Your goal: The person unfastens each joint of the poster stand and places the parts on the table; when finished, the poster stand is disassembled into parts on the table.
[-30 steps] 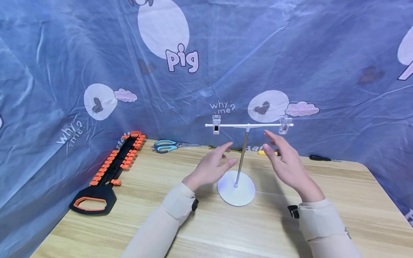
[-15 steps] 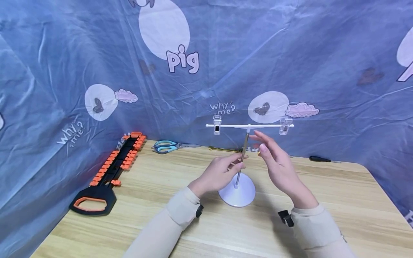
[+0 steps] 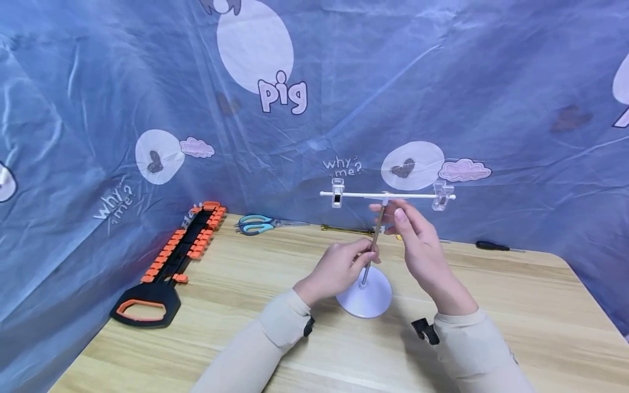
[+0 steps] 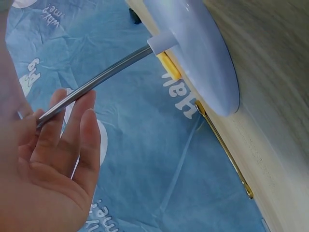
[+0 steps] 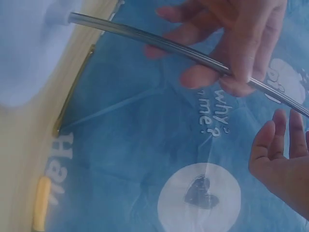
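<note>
We have the stand (image 3: 378, 226) before us, white base (image 3: 365, 303) on the bench (image 3: 245, 284). Our left hand (image 3: 336, 270) pinches its pole (image 4: 106, 74); our right hand (image 3: 425, 256), fingers loose, is by its top, contact unclear. We should pinch lightly, keeping the base flat.

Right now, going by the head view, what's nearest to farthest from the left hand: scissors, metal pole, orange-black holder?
1. Metal pole, pinched in the left hand.
2. Scissors, leftward, at the back.
3. Orange-black holder, farther left.
</note>
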